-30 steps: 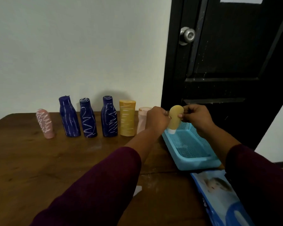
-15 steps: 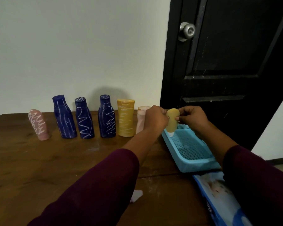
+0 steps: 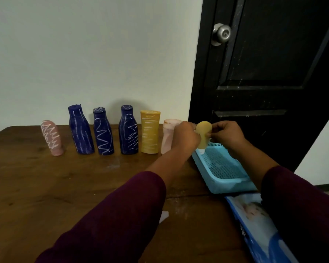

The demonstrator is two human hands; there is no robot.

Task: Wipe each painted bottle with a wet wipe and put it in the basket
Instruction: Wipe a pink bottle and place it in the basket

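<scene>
Left hand (image 3: 186, 138), right hand (image 3: 228, 135) grip yellow bottle (image 3: 203, 132) over basket (image 3: 228, 184); white tip (image 3: 201, 151), maybe cap.

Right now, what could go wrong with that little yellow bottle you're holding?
The left hand and right hand hold the little yellow bottle over the edge of the blue basket, so a slip might drop it onto the table instead. The left hand is also right beside the pale pink bottle; a bump could tip it over.
</scene>
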